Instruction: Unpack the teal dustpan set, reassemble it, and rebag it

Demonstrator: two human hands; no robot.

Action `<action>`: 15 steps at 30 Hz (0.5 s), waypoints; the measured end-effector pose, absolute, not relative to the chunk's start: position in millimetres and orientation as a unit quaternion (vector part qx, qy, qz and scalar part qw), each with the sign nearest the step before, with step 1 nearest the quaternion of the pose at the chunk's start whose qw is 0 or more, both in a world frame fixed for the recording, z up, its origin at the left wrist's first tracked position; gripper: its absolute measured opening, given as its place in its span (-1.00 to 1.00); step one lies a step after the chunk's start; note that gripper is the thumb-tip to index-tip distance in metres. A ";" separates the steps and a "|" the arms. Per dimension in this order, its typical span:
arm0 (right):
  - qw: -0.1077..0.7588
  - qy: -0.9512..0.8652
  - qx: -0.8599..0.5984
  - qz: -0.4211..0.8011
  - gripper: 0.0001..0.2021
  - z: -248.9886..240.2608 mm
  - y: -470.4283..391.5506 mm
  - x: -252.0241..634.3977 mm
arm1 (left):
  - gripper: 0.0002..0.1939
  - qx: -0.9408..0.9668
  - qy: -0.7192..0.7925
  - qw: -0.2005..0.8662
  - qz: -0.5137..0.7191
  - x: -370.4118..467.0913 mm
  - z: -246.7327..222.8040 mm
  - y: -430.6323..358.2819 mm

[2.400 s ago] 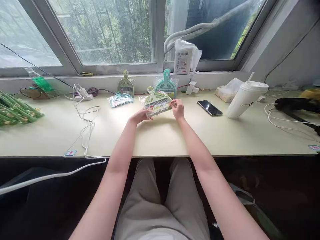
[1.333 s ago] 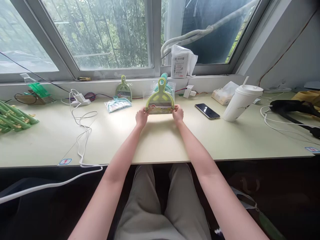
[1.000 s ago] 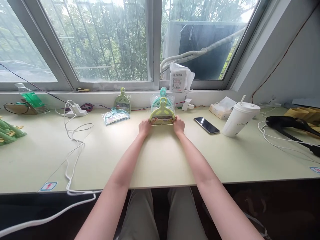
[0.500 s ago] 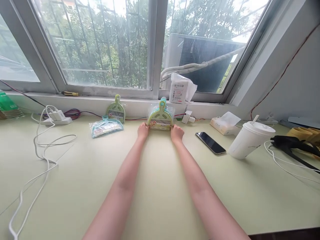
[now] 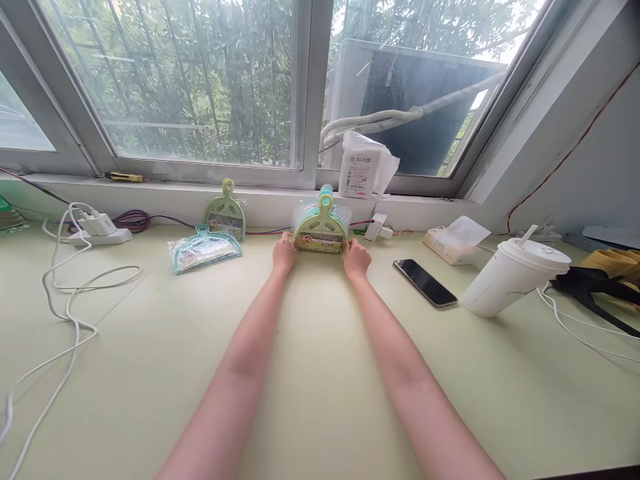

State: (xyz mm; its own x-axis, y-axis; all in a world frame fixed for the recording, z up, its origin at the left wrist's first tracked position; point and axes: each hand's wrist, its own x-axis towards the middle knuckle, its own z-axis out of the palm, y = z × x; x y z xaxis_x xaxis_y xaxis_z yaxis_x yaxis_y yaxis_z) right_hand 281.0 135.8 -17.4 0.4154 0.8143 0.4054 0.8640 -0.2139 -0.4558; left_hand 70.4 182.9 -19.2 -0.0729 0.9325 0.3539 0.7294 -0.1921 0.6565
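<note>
— Grey-framed window with hazy glass (image 5: 200, 87) noted at the back; below it, a broad pale-green tabletop (image 5: 320, 347). Where is the main item placed?

— Upright at the tabletop's far side: an arch-shaped yellow-green plastic dustpan in clear film (image 5: 321, 230), set directly in front of nested turquoise plastic dustpans (image 5: 327, 191).

— State of grip?

— Its lower right corner is pinched by the right hand (image 5: 357, 260). Left hand (image 5: 283, 256) is curled at the lower left edge; fingertips are hidden, so its hold cannot be told.

— Handling, as judged?

— Light, stiff-shelled, hardly fragile; film probably slippery. Best held by both lower corners, or by the looped handle.

— Obstructions?

— Backward travel is blocked by the turquoise stack. White lidded cup with straw (image 5: 513, 280) stands well apart, rightward; flat black phone (image 5: 425, 283) lies nearer. Smallest: white plastic plug adaptor (image 5: 376, 227), beside the stack, easily knocked.
</note>
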 end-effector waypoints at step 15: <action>0.398 -0.523 -0.754 -0.003 -0.74 -20.9 139.3 288.5 | -0.75 0.659 0.641 0.115 0.377 68.7 -18.4 180.1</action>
